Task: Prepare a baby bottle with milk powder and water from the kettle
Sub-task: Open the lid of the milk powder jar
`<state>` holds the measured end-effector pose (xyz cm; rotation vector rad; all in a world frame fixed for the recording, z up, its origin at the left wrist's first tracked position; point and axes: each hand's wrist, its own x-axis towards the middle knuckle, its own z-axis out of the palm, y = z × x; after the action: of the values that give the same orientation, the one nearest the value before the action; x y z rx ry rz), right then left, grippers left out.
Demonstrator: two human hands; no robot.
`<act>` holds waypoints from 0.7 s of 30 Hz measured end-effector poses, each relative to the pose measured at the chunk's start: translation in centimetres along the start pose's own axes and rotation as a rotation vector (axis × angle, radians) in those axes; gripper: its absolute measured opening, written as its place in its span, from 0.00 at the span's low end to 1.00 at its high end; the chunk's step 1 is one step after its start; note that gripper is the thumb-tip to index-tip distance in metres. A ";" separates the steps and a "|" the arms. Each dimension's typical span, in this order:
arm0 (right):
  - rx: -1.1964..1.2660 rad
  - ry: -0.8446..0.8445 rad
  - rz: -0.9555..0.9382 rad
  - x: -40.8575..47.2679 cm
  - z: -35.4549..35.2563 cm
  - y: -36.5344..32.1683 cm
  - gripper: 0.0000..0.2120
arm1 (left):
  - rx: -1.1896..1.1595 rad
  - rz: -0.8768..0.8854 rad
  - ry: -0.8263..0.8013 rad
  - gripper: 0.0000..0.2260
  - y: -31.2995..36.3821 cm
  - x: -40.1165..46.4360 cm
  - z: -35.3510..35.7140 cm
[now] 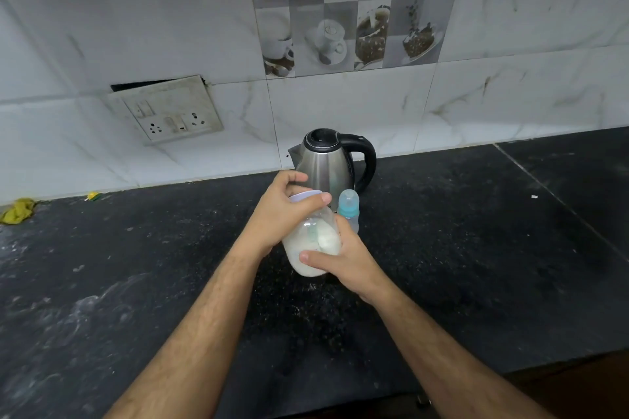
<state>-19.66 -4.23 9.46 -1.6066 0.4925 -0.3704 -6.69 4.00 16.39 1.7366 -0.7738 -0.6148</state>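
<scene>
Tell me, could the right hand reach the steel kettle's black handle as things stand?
Probably yes, once freed. The right hand holds the clear plastic jar of white powder; the black handle of the steel kettle faces right, with only the small blue-capped baby bottle standing near.

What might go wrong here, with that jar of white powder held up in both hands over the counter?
1. The powder jar is tilted, the left hand gripping its lid; if the lid comes off suddenly, powder may spill onto the dark counter.
2. The baby bottle stands right beside the right hand, so a jerk might topple it.
3. The kettle sits just behind; it may be hot.
</scene>
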 end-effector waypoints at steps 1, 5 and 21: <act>0.001 0.011 0.006 0.0 -0.1 0.2 0.39 | 0.010 -0.002 -0.025 0.35 -0.2 -0.2 -0.1; 0.006 0.015 0.031 0.1 -0.5 1.0 0.38 | -0.086 -0.032 -0.119 0.32 -0.9 -0.9 -0.8; 0.013 -0.038 0.028 0.3 -0.7 1.0 0.37 | -0.205 -0.019 -0.131 0.45 -3.0 -1.0 -1.5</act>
<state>-19.90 -5.05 8.51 -1.5904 0.4820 -0.3208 -5.70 6.29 13.92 1.5294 -0.7575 -0.7986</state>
